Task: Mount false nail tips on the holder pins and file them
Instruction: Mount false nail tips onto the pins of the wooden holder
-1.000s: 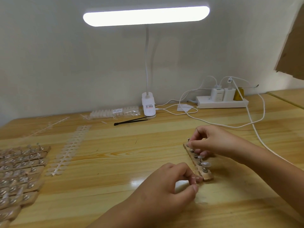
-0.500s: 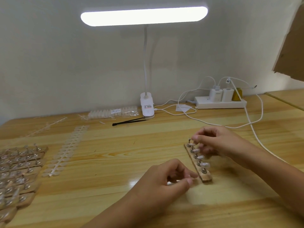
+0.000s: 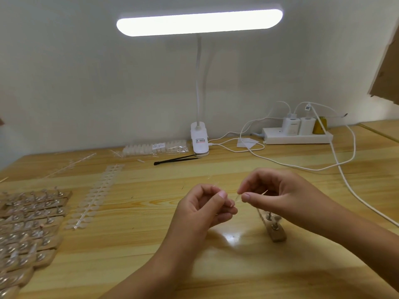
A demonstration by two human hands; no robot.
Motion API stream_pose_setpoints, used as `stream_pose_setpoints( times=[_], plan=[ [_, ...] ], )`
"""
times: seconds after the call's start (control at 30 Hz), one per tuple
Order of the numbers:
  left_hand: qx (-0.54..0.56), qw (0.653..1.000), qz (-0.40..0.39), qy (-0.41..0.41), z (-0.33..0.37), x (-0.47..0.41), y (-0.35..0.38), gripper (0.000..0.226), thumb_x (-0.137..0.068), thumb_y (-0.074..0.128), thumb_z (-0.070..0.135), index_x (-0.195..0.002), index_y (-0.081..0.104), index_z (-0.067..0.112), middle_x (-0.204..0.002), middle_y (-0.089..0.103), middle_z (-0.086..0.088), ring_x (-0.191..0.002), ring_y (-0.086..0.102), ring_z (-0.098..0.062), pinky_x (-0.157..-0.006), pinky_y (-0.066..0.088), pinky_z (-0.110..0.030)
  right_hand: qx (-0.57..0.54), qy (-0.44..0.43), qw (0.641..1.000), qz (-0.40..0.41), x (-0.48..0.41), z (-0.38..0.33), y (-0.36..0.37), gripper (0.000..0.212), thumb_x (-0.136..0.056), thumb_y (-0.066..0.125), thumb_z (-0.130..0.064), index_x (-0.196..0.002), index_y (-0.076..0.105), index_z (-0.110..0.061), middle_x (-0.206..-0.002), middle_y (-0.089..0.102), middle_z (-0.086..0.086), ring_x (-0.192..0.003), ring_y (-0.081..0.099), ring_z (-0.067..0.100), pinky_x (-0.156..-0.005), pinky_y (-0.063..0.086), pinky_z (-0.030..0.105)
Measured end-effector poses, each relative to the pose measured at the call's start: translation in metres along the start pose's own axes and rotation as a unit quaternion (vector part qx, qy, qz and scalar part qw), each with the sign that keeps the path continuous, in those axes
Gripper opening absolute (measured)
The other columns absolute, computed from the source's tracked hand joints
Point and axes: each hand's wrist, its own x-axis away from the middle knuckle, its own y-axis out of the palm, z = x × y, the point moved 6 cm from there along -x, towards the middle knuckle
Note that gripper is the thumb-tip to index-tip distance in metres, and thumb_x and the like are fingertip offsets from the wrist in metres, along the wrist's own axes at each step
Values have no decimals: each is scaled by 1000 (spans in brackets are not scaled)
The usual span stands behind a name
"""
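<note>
Both hands are raised above the wooden desk (image 3: 133, 251), fingertips nearly meeting. My left hand (image 3: 205, 208) has its fingers curled and pinches a thin clear strip of nail tips (image 3: 234, 202). My right hand (image 3: 278, 193) pinches the other end of that strip between thumb and forefinger, with a thin stick showing behind the fingers. Below my right wrist lies a small wooden holder strip with metal pins (image 3: 274, 227); clear tips sit on its pins, and its far part is hidden by my hand.
Several filled wooden pin holders (image 3: 28, 225) are stacked at the left edge. A sheet of round adhesive pads (image 3: 95, 197) lies beside them. At the back stand a clip lamp (image 3: 199, 141), a pack of nail tips (image 3: 155, 146), black tweezers (image 3: 176, 159), and a power strip (image 3: 298, 134) with white cables.
My right hand left the pin holder and rose toward the left hand. My left hand lifted off the desk, and both now pinch the clear strip between them.
</note>
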Motion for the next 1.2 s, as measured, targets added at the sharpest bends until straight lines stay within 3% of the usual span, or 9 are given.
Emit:
stream_pose_setpoints(
  times=[0.2,0.37,0.6,0.67,0.77,0.87,1.03,1.13,1.2],
  plan=[
    [-46,998,-29,16,4,3,7,10,-77,76,25,-85,71,26,-88,72,1,-89,71,-13,-77,53,-18,-65,32,997,15,1,2,1,7,-82,73,-9,-84,69,-14,-73,70,-5,-64,62,4,-62,51,16],
    [-43,999,30,11,2,5,3,10,-71,78,24,-80,72,23,-79,74,-2,-82,73,-15,-74,55,-20,68,-73,992,75,9,-16,3,12,-79,71,-14,-82,63,-23,-73,63,-7,-71,60,8,-66,51,22],
    [91,989,51,-101,-7,7,9,35,-53,85,16,-82,72,1,-80,74,-12,-75,75,-19,-66,57,-19,464,-328,820,73,29,-43,39,41,-77,61,-4,-113,49,-19,-87,55,-6,-75,49,16,-73,43,25],
    [106,987,49,-113,-7,8,8,36,-50,84,17,-81,72,1,-80,74,-13,-73,74,-18,-64,57,-19,474,-323,815,77,29,-41,39,47,-75,68,-3,-115,50,-20,-86,56,-8,-75,51,14,-72,44,22],
    [99,988,43,-107,-5,6,8,25,-62,82,9,-83,71,0,-80,73,-13,-76,74,-20,-67,58,-20,303,-207,927,73,23,-37,27,52,-75,77,-6,-114,53,-30,-82,53,-21,-76,52,0,-74,43,10],
    [78,993,-14,-91,5,1,5,15,-71,80,9,-84,72,6,-83,73,-11,-79,74,-19,-71,57,-20,-43,-48,997,39,10,-20,12,39,-82,73,-2,-108,59,-27,-76,61,-2,-63,55,2,-57,43,12],
    [105,960,-207,-159,26,1,12,15,-89,68,8,-87,75,21,-83,72,-1,-77,70,-10,-69,55,-16,-494,183,849,-49,-1,18,18,63,-33,99,-13,-91,77,-9,-71,61,13,-56,60,15,-52,56,26],
    [3,994,-60,-91,42,-26,-31,16,-89,68,6,-89,76,20,-84,71,-1,-77,68,-8,-72,55,-16,-489,200,849,-12,-4,33,15,77,-22,102,-15,-94,77,-3,-76,67,14,-58,66,15,-55,58,25],
    [-298,950,95,6,64,-42,-80,20,-94,63,11,-109,72,20,-111,64,-1,-99,61,-11,-85,49,-14,-470,198,860,12,-5,39,13,81,-15,103,-18,-90,77,-1,-77,70,16,-58,68,15,-54,57,24]
  ],
)
